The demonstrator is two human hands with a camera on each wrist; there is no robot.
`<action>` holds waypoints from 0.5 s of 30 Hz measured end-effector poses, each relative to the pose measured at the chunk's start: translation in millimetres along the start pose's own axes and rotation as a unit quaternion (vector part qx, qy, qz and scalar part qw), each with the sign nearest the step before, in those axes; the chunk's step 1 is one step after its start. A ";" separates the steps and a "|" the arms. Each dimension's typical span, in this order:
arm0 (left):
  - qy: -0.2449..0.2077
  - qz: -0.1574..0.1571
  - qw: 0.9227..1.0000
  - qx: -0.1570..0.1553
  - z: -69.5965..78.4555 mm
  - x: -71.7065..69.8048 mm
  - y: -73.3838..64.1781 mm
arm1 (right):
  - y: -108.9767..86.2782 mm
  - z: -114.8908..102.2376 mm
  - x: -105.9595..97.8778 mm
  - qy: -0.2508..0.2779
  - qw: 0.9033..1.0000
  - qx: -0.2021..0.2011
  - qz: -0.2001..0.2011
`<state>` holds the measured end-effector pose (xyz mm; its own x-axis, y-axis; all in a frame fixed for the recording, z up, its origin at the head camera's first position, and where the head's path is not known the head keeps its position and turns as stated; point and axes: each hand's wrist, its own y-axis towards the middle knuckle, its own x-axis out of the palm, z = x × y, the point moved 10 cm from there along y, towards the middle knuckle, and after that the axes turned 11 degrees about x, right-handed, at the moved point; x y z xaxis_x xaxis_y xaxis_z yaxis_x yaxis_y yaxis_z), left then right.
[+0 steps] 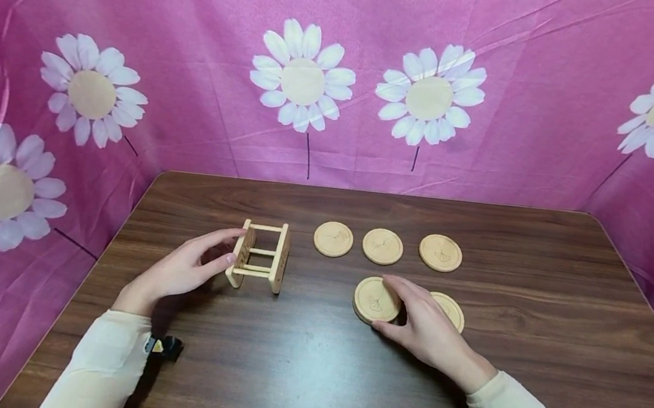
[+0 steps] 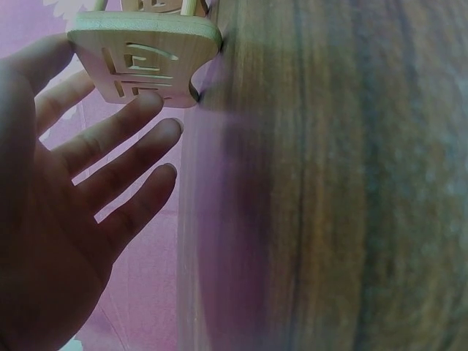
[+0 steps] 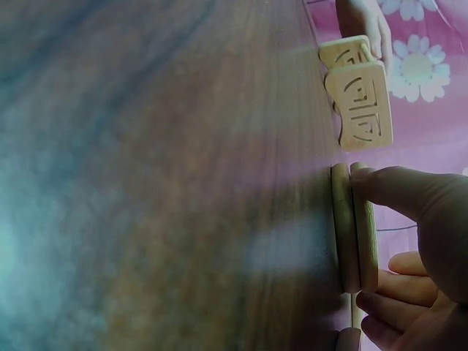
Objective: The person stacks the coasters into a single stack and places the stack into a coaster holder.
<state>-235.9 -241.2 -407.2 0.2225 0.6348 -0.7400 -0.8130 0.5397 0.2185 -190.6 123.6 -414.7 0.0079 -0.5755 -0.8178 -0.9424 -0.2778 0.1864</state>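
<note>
Wooden coaster (image 1: 375, 298) pinched in right grip (image 1: 427, 322), over second coaster (image 3: 345, 228); left grip (image 1: 184, 268), fingers spread, touches rack (image 1: 280, 259).

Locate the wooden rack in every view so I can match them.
Head: wooden rack, left of centre.
Left wrist: wooden rack, top left, cut by the top edge.
Right wrist: wooden rack, upper right.
Shared landmark: the left hand, visible in all three.

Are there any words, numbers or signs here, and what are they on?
No text can be read.
Pale wooden rod-framed rack: cut-out strokes on its side; I cannot tell whether they are writing.
Flat round pale wooden discs: thin engraved drawings, no readable words.
Small black wrist devices: tiny yellow labels, too small to read.
</note>
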 end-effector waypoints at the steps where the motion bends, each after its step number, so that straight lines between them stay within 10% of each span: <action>1: 0.000 -0.001 1.000 0.000 0.0 0.2 0.1 | -0.1 0.2 0.0 0.001 1.000 -0.002 0.002; 15: 0.000 -0.005 1.000 -0.004 -1.6 1.6 0.0 | -2.8 9.5 8.5 0.005 0.999 -0.042 0.021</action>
<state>-236.4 -241.1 -409.4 0.2298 0.6291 -0.7425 -0.8151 0.5413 0.2064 -191.0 126.8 -427.3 -0.0273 -0.5948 -0.8034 -0.9105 -0.3169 0.2655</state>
